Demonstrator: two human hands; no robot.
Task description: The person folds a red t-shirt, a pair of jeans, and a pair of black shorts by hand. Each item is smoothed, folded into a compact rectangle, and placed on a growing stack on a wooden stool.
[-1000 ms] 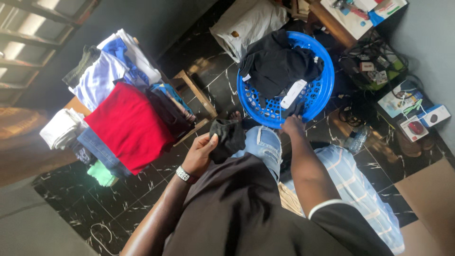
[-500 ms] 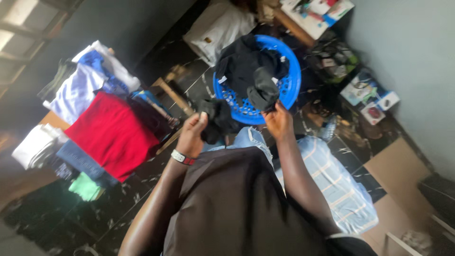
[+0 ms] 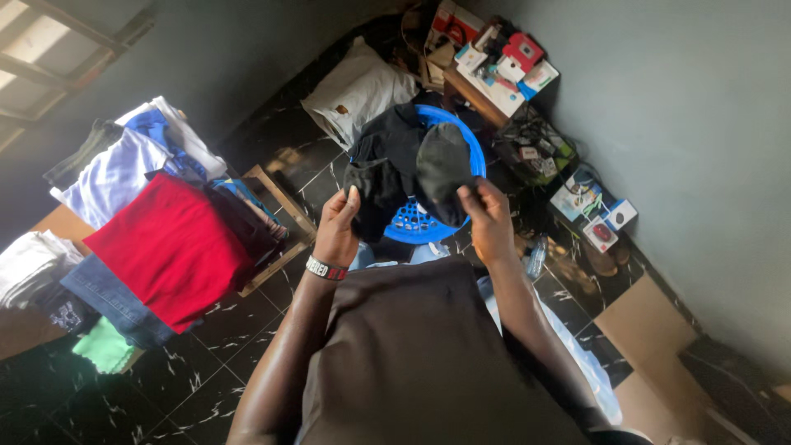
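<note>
Two bare hands, raised in front of a dark brown shirt [image 3: 412, 363], share one black garment. Left hand [image 3: 338, 227]: wristband [image 3: 326, 269] at the wrist, fingers curled closed on the garment's left edge. Right hand [image 3: 488, 218]: fingers pinched shut on its right edge. Black garment [image 3: 395, 185]: held up between both hands, hanging over the blue laundry basket [image 3: 416, 222], which holds more dark clothing. Floor [image 3: 206, 354]: black tile with white veining. To the left, a low wooden stand [image 3: 280, 214] stacked with folded clothes: red cloth [image 3: 169, 247] on top, denim [image 3: 107, 301] and a green piece [image 3: 103, 346] below, white and blue shirts [image 3: 124, 165] behind. Beyond the basket: a white pillow [image 3: 358, 91], then small boxes [image 3: 494, 58] against the wall.
</note>
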